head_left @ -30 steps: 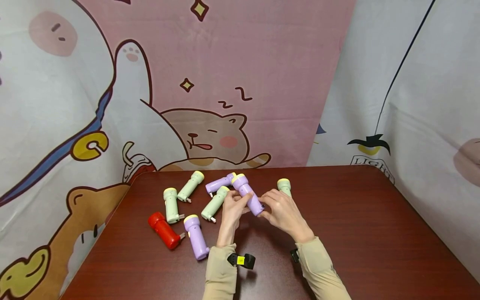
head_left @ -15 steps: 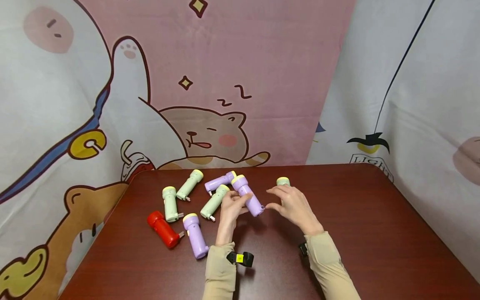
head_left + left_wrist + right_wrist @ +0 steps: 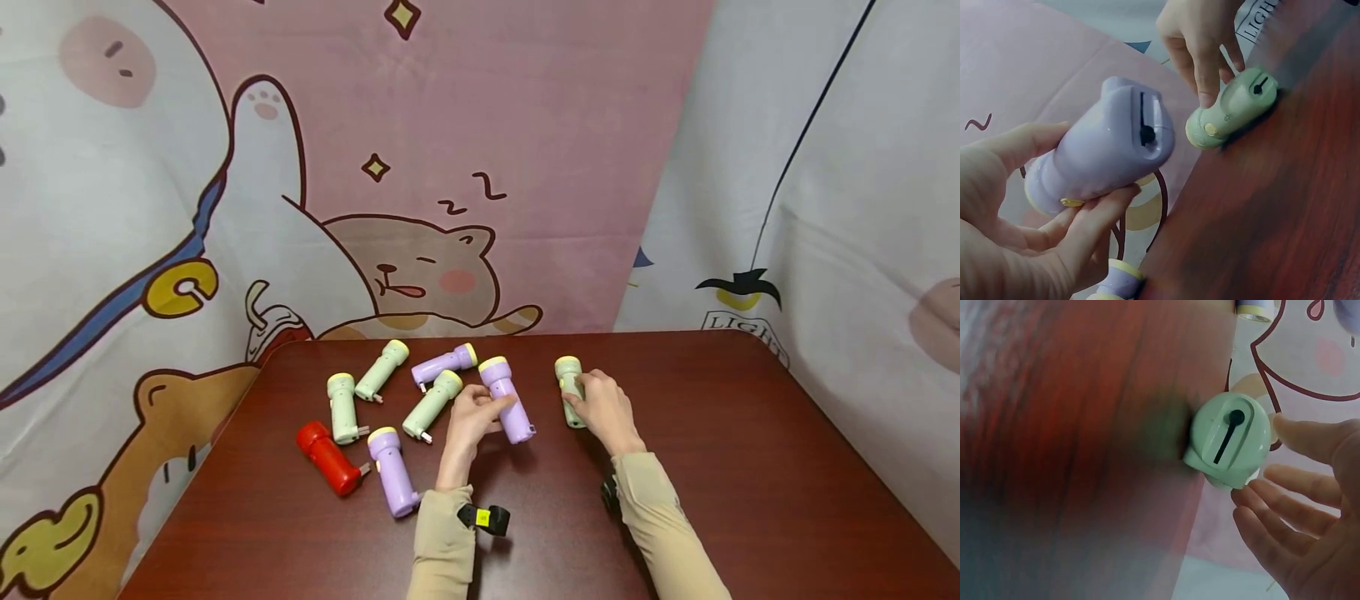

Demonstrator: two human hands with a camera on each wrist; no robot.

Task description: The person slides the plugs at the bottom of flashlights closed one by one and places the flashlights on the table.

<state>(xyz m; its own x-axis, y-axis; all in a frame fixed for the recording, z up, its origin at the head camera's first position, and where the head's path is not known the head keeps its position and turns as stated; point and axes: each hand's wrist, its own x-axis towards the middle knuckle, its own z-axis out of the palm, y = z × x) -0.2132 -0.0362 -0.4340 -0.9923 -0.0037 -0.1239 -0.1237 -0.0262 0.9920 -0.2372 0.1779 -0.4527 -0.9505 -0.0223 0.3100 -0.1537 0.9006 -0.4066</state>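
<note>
My left hand (image 3: 471,421) grips a purple flashlight (image 3: 508,400) with a yellow rim, held tilted above the table. In the left wrist view its butt end, with a dark slot, faces the camera, and the thumb and fingers lie on either side of the purple flashlight (image 3: 1107,144). My right hand (image 3: 606,408) is at a green flashlight (image 3: 568,379) lying on the table, thumb and fingertips on its sides. The right wrist view shows the slotted end of the green flashlight (image 3: 1229,437) between thumb and fingers. No prongs show out of either slot.
On the left of the brown table (image 3: 750,467) lie several other flashlights: a red flashlight (image 3: 328,458), purple ones such as the near purple flashlight (image 3: 393,475), and green ones such as the leftmost green flashlight (image 3: 342,408). Most have metal prongs sticking out. A printed cloth (image 3: 570,167) hangs behind.
My right hand has left the purple flashlight's end and moved right onto the green flashlight. The left hand keeps the purple flashlight, now turned a little more upright and slightly lower.
</note>
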